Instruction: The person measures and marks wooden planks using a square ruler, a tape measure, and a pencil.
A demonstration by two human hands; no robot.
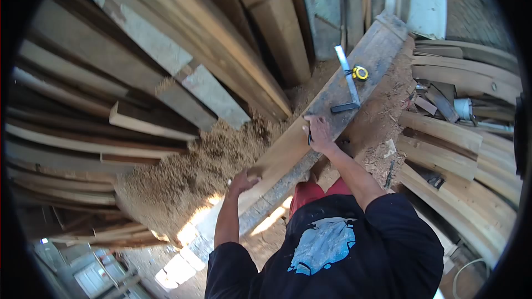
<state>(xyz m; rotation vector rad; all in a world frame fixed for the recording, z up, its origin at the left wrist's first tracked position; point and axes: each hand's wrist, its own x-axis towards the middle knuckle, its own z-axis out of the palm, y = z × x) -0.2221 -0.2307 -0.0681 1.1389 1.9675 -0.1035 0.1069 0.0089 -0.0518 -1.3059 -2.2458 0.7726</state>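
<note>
A long pale board (277, 158) lies along a worn wooden bench (382, 41). My left hand (243, 181) rests at the board's far edge, its fingers curled over the wood. Farther up, my right hand (320, 133) is on the board near its upper end, with a thin dark pencil-like item (309, 137) between its fingers. Just beyond that hand, a metal square (350, 80) with a dark stock lies on the bench. A yellow tape measure (360, 73) sits beside the square's blade.
Long planks (183, 16) lean and lie at the left and top. More boards (460, 160) are stacked at the right, near a small white container (463, 108). Wood shavings (194, 171) cover the ground beside the bench. A white panel (428, 5) stands at the upper right.
</note>
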